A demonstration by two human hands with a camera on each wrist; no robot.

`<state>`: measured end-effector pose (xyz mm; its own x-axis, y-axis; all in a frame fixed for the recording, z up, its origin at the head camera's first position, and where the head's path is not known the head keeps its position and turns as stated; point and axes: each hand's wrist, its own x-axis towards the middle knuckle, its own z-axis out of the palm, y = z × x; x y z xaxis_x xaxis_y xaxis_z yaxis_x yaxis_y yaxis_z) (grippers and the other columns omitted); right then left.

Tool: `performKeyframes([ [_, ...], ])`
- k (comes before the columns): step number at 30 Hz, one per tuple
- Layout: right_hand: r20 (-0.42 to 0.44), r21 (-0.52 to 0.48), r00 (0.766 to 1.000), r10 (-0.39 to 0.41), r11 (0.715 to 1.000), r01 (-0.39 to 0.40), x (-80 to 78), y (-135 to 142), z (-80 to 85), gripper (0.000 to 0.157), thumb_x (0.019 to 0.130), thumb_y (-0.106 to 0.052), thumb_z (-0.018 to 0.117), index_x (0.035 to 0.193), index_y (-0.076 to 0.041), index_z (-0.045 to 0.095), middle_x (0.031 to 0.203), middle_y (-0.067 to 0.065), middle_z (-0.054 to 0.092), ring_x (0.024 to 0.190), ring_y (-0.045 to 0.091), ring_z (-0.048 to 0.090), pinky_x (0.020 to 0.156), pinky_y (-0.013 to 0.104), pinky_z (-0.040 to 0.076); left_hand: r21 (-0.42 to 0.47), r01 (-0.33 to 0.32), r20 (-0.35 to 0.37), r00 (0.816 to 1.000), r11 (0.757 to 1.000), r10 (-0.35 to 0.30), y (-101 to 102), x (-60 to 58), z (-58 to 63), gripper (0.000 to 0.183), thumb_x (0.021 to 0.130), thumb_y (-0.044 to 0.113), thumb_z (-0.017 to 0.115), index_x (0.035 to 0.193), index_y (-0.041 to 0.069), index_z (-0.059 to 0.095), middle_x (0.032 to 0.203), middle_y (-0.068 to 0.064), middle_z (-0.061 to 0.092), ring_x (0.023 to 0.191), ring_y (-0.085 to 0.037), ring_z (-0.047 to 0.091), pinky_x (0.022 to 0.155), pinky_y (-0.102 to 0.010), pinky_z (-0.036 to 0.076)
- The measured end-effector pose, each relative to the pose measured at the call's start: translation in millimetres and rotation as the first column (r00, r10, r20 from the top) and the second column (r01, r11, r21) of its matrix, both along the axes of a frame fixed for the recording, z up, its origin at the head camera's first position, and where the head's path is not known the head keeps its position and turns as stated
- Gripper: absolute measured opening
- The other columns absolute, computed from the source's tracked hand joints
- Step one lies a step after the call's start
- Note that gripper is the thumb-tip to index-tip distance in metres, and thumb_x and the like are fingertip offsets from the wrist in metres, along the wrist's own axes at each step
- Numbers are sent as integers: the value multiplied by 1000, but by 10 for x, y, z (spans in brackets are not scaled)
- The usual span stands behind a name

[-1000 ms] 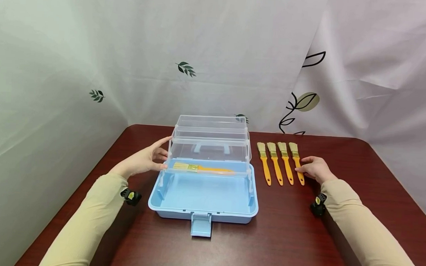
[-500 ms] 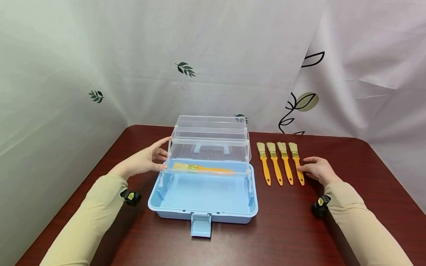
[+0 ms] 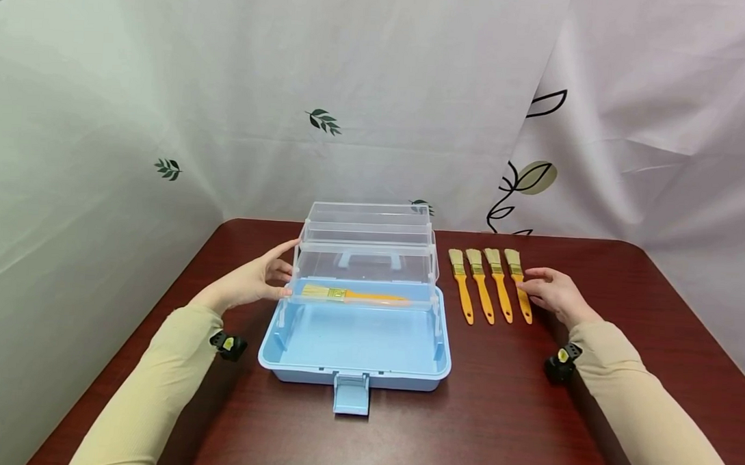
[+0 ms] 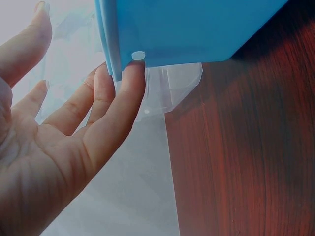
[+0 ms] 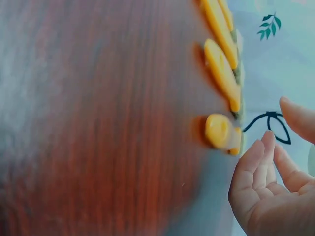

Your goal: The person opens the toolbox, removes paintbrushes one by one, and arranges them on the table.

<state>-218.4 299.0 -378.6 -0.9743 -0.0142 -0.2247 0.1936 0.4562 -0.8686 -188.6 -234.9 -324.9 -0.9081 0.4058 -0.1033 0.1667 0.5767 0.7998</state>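
A light blue toolbox (image 3: 355, 377) stands unlidded at the table's middle, with clear stepped trays (image 3: 365, 261) raised above its base. One paintbrush (image 3: 376, 298) with a yellow handle lies crosswise in the lowest tray. My left hand (image 3: 243, 281) is at the trays' left side, thumb and index apart; in the left wrist view its fingertips touch the blue wall (image 4: 182, 32). Right of the box lie several matching paintbrushes in a row, bristles away from me. My right hand (image 3: 554, 293) is beside the rightmost paintbrush (image 3: 523, 301), fingers loosely bent; the right wrist view shows nothing held.
The other three paintbrushes (image 3: 501, 295) lie side by side between the box and the rightmost one. A blue latch (image 3: 351, 394) hangs down at the toolbox's front. The dark red table (image 3: 483, 414) ends at a pale leaf-printed curtain (image 3: 375, 157) behind.
My right hand has shifted slightly right and its fingers have drawn back a little from the rightmost paintbrush's handle. My left hand, the toolbox and the paintbrushes stay in place.
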Motion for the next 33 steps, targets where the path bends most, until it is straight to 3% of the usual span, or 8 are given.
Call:
performKeyframes([
  [6, -4, -36, 999, 40, 999, -40, 17, -76, 51, 70, 94, -32, 58, 144, 5, 27, 138, 23, 39, 84, -11, 51, 81, 19, 51, 5, -3, 6, 1000, 1000, 3, 0, -2, 0, 97, 81, 20, 74, 152, 28, 9, 129, -22, 48, 118, -37, 48, 95, -49, 48],
  [9, -14, -53, 998, 67, 996, -67, 35, -140, 89, 69, 95, -31, 57, 145, 4, 26, 132, 19, 44, 88, -7, 52, 81, 18, 50, 3, -2, 5, 1000, 1000, 2, 0, -1, 1, 97, 82, 20, 74, 152, 28, 9, 129, -22, 48, 118, -37, 48, 95, -49, 48],
  [13, -45, -90, 993, 106, 990, -109, 53, -247, 158, 65, 95, -28, 57, 144, 4, 28, 117, 3, 50, 90, -6, 54, 82, 19, 50, -3, -1, 0, 1000, 1000, 1, -1, 2, 1, 97, 82, 19, 74, 153, 27, 8, 129, -22, 48, 118, -37, 48, 95, -49, 48],
  [18, -60, -122, 986, 154, 979, -161, 61, -408, 302, 66, 95, -27, 58, 144, 4, 27, 125, 9, 46, 91, -4, 53, 84, 21, 50, -11, -3, -7, 1000, 1000, 3, -2, 0, 2, 97, 81, 19, 75, 152, 27, 9, 128, -21, 48, 118, -36, 49, 95, -49, 48],
  [22, -74, -109, 980, 187, 975, -194, 48, -548, 439, 62, 95, -27, 57, 144, 1, 31, 120, 8, 46, 94, 2, 54, 88, 23, 50, -13, -3, -9, 1000, 1000, 3, -3, -5, 4, 98, 81, 20, 75, 152, 28, 9, 128, -21, 49, 118, -37, 49, 95, -49, 48],
  [27, -98, -104, 962, 254, 959, -264, 24, -749, 606, 55, 95, -24, 57, 139, 2, 37, 117, 9, 51, 97, 9, 55, 91, 27, 49, -15, -1, -15, 1000, 1000, 1, -3, -3, 4, 98, 81, 20, 75, 152, 28, 9, 128, -21, 49, 118, -37, 49, 94, -50, 48],
  [33, -113, -86, 932, 343, 932, -353, -7, -1027, 765, 48, 94, -19, 58, 135, 0, 43, 112, 12, 55, 89, 11, 57, 81, 23, 50, -17, -3, -17, 1000, 1000, 3, 2, 4, 3, 98, 81, 20, 75, 152, 27, 9, 127, -21, 49, 117, -37, 49, 93, -49, 49],
])
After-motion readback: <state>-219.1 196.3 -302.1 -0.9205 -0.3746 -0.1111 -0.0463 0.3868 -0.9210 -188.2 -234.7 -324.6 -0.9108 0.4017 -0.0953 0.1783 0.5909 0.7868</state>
